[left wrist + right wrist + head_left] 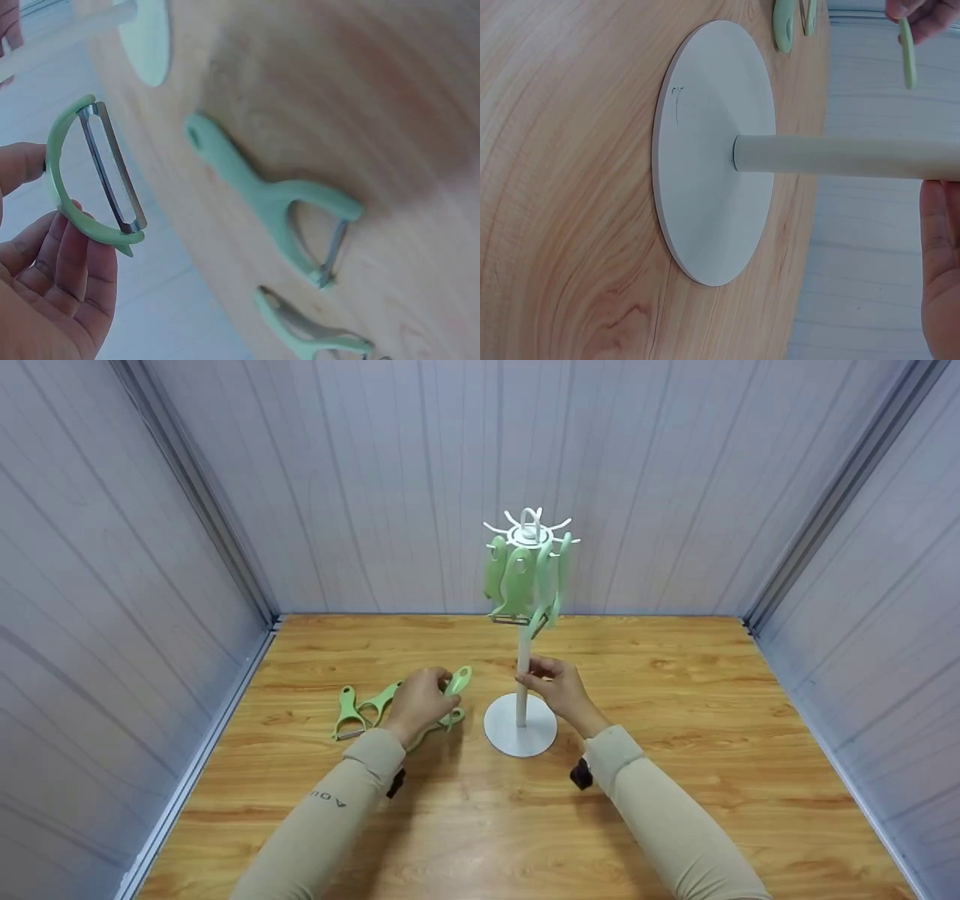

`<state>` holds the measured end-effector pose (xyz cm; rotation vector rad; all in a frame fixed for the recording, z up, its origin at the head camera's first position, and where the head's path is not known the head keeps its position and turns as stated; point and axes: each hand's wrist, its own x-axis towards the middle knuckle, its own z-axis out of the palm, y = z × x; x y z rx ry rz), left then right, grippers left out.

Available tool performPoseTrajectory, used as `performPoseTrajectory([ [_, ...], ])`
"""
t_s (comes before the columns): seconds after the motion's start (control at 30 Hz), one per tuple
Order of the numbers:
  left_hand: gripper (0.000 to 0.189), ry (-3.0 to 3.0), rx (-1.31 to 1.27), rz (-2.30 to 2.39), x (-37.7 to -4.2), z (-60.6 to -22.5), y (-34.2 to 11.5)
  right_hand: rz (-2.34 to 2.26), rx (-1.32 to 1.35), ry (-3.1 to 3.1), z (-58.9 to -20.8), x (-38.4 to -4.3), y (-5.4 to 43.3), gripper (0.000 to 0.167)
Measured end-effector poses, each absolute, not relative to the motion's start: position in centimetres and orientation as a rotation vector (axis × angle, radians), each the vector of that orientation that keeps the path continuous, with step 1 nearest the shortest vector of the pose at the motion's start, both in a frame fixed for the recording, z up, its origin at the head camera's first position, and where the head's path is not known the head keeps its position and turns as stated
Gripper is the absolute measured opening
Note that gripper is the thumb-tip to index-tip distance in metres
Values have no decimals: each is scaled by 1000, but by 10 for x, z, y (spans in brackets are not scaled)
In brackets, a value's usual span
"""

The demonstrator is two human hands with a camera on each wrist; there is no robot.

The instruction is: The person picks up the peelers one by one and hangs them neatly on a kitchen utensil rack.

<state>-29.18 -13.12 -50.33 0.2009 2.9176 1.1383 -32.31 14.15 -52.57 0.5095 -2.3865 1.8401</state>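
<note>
My left hand (426, 703) pinches a green Y-shaped peeler (56, 172) between thumb and fingers, lifted above the table, its metal blade facing the wrist camera. Around the upright pole of a white rotating hook stand (523, 660), the thumb and fingers of my right hand (559, 686) take hold partway up. Several green peelers (517, 581) hang from the hooks at the top of this stand. Its round white base (712, 240) sits flat on the table. Below the left hand lie more peelers, one of them (259, 195) with its handle toward the stand.
At the left of the wooden table (675, 697) a loose peeler (347, 712) lies beside another (382, 701). Pale panel walls (375, 472) enclose the table at the back and on both sides.
</note>
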Motion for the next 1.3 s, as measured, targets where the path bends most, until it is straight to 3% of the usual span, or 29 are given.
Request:
performPoseTrajectory([
  [0.67, 39, 2982, 222, 1452, -305, -459, -143, 1836, 499, -2360, -527, -322, 141, 22],
  [1.3, 41, 2986, 430, 1703, -309, -418, -140, 1870, 429, -2373, -527, -321, 139, 22],
])
